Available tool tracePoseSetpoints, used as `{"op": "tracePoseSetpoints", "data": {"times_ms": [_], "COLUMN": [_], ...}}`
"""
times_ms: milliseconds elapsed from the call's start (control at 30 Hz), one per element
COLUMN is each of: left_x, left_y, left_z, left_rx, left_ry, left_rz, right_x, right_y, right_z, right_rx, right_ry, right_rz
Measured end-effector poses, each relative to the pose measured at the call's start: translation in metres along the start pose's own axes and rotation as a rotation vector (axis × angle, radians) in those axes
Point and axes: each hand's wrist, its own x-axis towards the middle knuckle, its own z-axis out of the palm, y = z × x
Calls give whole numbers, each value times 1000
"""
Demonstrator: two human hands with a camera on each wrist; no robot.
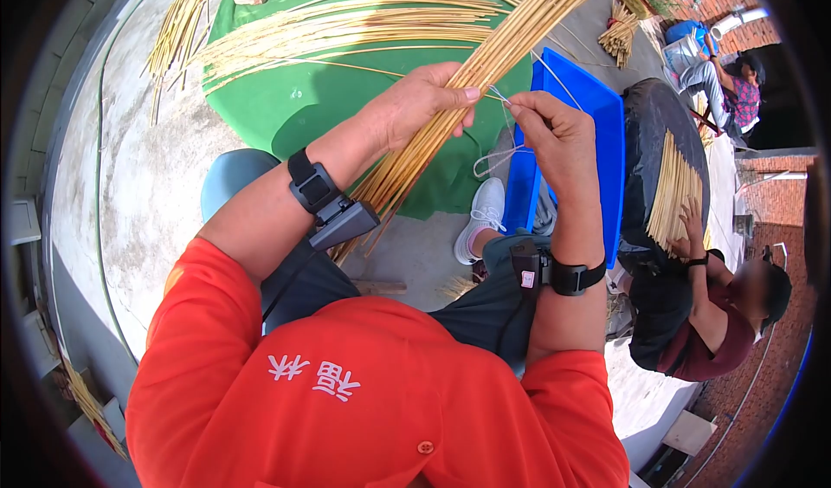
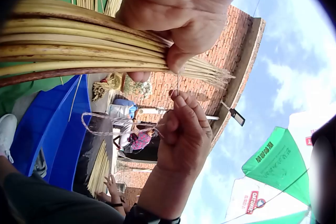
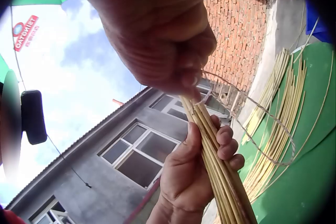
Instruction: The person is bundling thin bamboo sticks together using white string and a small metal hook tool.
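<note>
Left hand (image 1: 420, 107) grips stalk bundle (image 1: 459, 85), long axis near-left to far-right; right hand (image 1: 558, 137), just right, pinches twine (image 1: 499, 95).

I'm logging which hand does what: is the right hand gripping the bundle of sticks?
No, the left hand grips the bundle of sticks, while the right hand pinches the string beside it.

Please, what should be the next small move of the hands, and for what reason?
Probably the right hand should gently draw the string tighter: it pinches the string beside the stalks, a loop hangs slack, and the left hand grips the stalks, so they should hold against the pull.
</note>
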Motion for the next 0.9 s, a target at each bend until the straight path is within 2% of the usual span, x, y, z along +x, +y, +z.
{"op": "tracePoseSetpoints", "data": {"times_ms": [333,667,900], "left_x": [-4,-6,-5], "left_y": [5,3,3], "left_z": [-9,-9,-5], "left_rx": [-167,-192,-132], "left_ry": [-133,-111,-21], "left_rz": [5,8,16], "right_x": [1,0,-1], "right_y": [-5,-2,0], "right_z": [-8,-5,0], "right_rx": [77,34,16], "right_ry": [-90,-95,-47], "right_rz": [22,-27,-68]}}
